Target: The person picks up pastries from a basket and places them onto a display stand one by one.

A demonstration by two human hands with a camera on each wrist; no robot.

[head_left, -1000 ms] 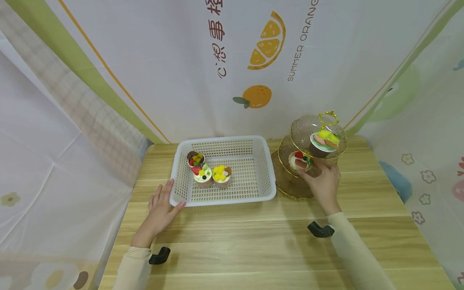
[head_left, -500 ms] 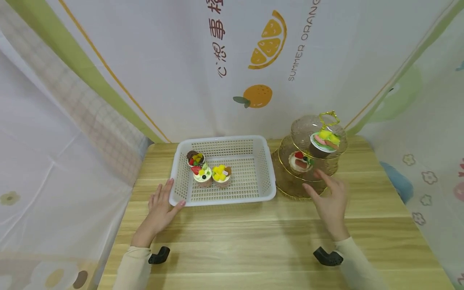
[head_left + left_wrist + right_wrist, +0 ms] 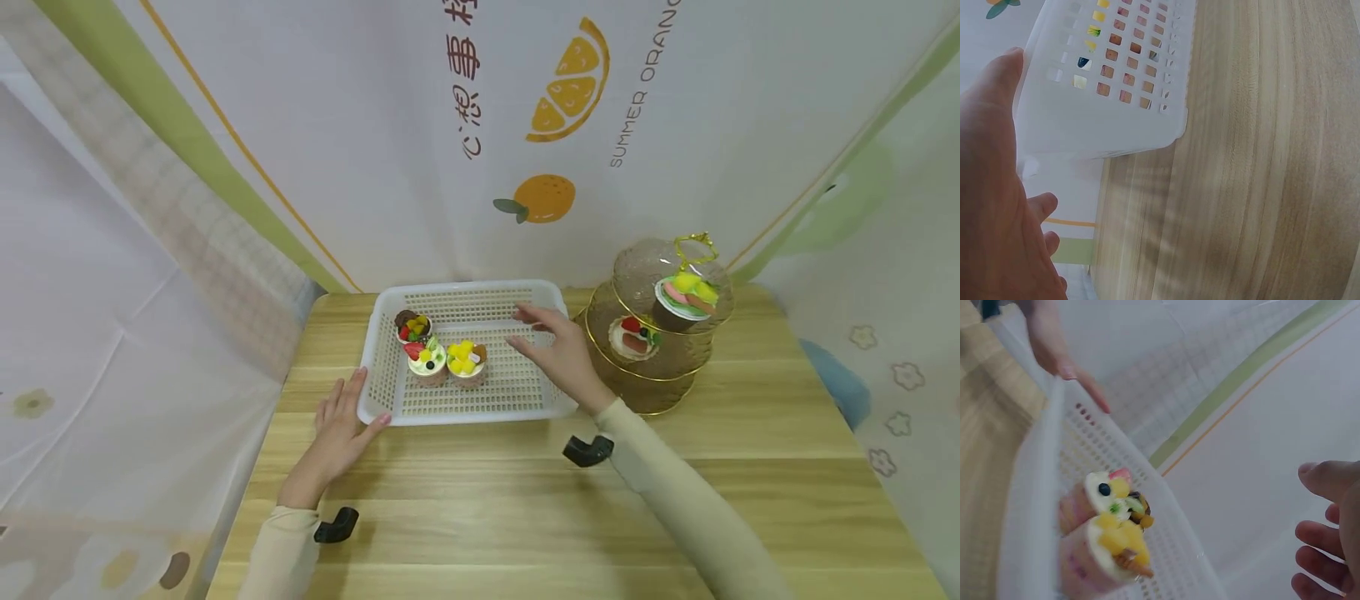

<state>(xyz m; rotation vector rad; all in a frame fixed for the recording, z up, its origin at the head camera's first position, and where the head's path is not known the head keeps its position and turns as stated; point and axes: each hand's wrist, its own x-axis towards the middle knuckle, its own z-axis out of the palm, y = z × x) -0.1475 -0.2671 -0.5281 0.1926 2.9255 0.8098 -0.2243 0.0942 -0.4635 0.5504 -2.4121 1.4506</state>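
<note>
A white plastic basket holds three toy cupcakes at its left: one with yellow cubes on top, one with a strawberry and white cream, and a dark one behind. My left hand rests on the basket's front left corner, thumb on the rim, fingers along the outside. Over the right part of the basket hovers my right hand, fingers apart and holding nothing. A tiered cake stand bears a cupcake on its top tier and a cream tart on the middle one.
The wooden table runs in front of the basket and stand. A printed curtain hangs close behind them. Black wrist mounts stick out by both sleeves.
My right hand has let go of the tart on the middle tier and moved left over the basket. My left hand stays at the basket's corner. The head view has shifted slightly.
</note>
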